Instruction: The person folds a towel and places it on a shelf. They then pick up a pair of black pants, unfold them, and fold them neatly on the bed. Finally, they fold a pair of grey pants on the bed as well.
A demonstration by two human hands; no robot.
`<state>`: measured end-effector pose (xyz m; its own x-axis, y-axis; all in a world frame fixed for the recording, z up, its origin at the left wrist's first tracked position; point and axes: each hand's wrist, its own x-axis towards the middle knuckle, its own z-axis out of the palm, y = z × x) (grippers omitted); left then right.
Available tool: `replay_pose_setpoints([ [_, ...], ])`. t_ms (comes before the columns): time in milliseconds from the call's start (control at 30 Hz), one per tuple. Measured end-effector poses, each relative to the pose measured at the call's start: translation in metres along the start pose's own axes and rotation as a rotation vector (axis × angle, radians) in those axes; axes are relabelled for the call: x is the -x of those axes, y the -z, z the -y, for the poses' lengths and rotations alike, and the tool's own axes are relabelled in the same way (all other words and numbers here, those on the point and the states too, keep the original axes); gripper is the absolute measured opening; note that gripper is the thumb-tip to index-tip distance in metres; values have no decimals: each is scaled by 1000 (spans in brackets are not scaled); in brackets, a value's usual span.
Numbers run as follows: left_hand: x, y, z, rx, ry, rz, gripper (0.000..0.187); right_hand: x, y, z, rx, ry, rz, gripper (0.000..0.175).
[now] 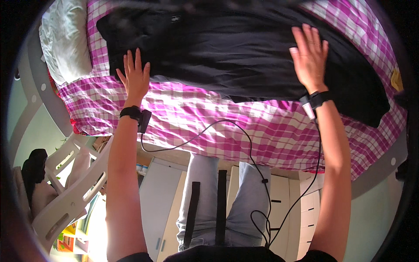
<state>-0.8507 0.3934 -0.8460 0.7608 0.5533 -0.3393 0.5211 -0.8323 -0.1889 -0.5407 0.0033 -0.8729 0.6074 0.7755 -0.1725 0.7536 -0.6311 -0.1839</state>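
Note:
A black garment [212, 55] lies spread out on a bed with a purple-and-white checked sheet [196, 131]. My left hand [135, 73] rests palm down at the garment's lower left edge, fingers apart. My right hand [309, 57] is laid on the right part of the same cloth, palm down, with the thumb held out from the fingers. Neither hand grips anything. Each wrist has a black strap with a small device, and a thin black cable [250, 144] runs from them down over my lap. The far edge of the garment is partly cut off by the picture's top.
A white pillow [67, 46] lies at the bed's upper left. Something yellow [396, 80] sits at the right edge. A light-coloured slotted frame [70, 193] with dark cloth beside it stands at the lower left. Cabinets [160, 190] show below the bed.

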Motion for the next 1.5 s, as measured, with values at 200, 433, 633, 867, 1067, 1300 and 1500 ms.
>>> replay_pose_setpoints([
  [200, -8, -41, 4, -140, 38, -197, 57, 102, 16, -177, 290, -676, -32, 58],
  [433, -11, -8, -96, 173, -38, -383, 60, 248, 42, -269, 121, -1355, -481, 66],
  [633, 17, 43, -279, 417, -797, -265, 63, 251, 28, -272, -1569, -1515, -967, 46],
  [867, 23, 47, -374, 232, -766, -36, 59, 219, 68, -263, -1866, -1472, -983, 35],
  [1067, 19, 59, -364, 569, -758, 27, 57, 179, 102, -167, -912, -756, -934, 25],
  [1300, 14, 80, -334, 2333, 281, 821, 61, 109, 56, -12, -560, -127, -228, 48],
  [1500, 14, 61, -354, 1843, 144, 542, 54, 111, 25, 11, -476, -181, -101, 50],
])
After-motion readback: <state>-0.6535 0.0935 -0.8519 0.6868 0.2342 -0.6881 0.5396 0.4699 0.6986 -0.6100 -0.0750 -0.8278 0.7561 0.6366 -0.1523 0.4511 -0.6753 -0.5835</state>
